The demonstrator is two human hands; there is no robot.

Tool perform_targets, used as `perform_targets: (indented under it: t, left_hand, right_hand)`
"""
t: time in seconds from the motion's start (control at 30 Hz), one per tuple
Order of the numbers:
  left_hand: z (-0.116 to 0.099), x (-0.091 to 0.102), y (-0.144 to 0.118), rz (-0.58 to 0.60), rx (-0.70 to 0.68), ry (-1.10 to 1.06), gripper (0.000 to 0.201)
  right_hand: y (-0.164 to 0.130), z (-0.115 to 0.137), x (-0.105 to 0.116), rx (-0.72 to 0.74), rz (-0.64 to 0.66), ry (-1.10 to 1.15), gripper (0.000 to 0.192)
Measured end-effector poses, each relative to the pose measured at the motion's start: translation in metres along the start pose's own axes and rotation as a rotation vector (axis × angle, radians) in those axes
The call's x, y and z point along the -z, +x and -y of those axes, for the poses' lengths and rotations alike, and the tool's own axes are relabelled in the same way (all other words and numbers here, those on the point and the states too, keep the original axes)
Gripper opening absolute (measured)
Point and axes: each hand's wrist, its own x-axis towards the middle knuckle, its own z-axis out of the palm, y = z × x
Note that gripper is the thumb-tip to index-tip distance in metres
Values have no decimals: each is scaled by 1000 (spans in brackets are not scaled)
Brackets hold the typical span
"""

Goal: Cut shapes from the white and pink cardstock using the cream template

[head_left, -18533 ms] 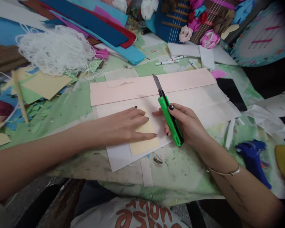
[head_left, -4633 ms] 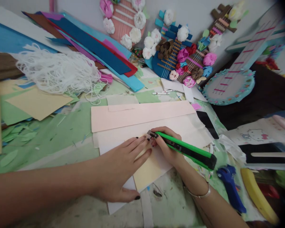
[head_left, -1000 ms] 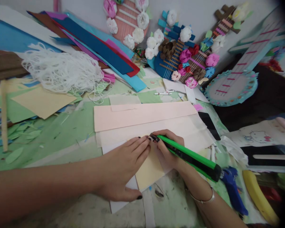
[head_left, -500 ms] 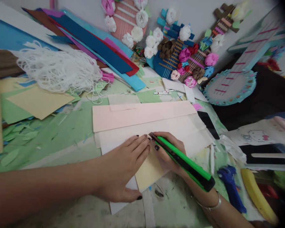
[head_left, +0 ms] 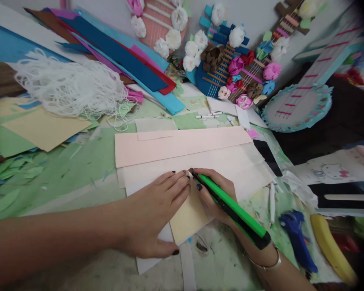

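My left hand lies flat, fingers spread, pressing a pale yellow card onto white paper. My right hand grips a green utility knife, its tip down at the card's far corner, right beside my left fingertips. A long pale pink sheet lies just beyond both hands. The card's left part is hidden under my left hand.
A blue glue gun and a yellow object lie at the right. A tangle of white string, coloured paper sheets and paper-flower guitar models crowd the back. A black phone lies right of the paper.
Over the last second the knife handle has swung down toward me while its tip stays at the card's far corner. My left hand keeps pressing the card in place.
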Motion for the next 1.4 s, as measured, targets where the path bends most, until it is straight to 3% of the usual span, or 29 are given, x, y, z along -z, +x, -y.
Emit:
perform_targets:
  t: [0.63,1.4]
  left_hand:
    - [1,-4,0,-52,0,17,101]
    - [0,-1,1,-11,7,34,104]
  right_hand:
    - [0,4,1,24,40,-29,35]
    - [-6,6,4,83,40,-53,38]
